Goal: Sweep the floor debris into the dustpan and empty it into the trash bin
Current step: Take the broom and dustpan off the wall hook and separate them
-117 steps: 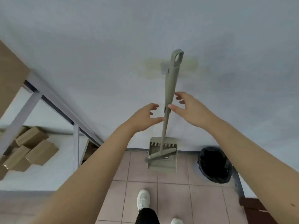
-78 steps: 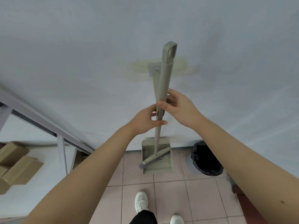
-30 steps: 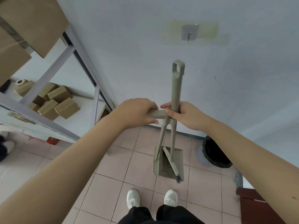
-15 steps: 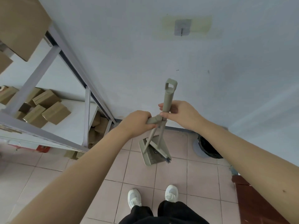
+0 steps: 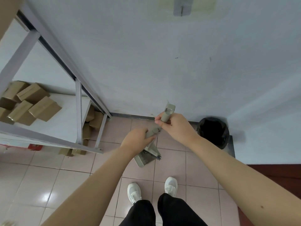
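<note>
- A metal shelf rack [image 5: 78,111] stands at the left edge of the floor against the wall; cardboard boxes [image 5: 31,101] lie piled on its white shelf, and more boxes sit under it near the corner by the wall
- The left hand [image 5: 138,141] is closed around the end of one beige handle [image 5: 153,132]; which tool that handle belongs to cannot be told, because the hand hides where the shaft runs
- The dustpan [image 5: 144,159] hangs low over the pink tiled floor [image 5: 73,173], tilted, just below the left hand; its comb teeth face up and the broom head [image 5: 154,152] lies pressed against it, dark bristle tips poking out to the right
- Two white shoes [image 5: 134,192] stand on the tiles near the bottom edge, just short of the dustpan; black trouser legs rise above them
- The right hand [image 5: 174,123] is wrapped around the second handle, a beige one with a loop at its top [image 5: 168,110]; it sits higher than the left hand and closer to the wall, the two hands nearly touching
- The trash bin [image 5: 213,132], lined with a black bag, stands on the floor in the right corner against the wall, well apart from the dustpan; its mouth is open
- A dark red surface [image 5: 276,173] fills the lower right edge behind the right forearm
</note>
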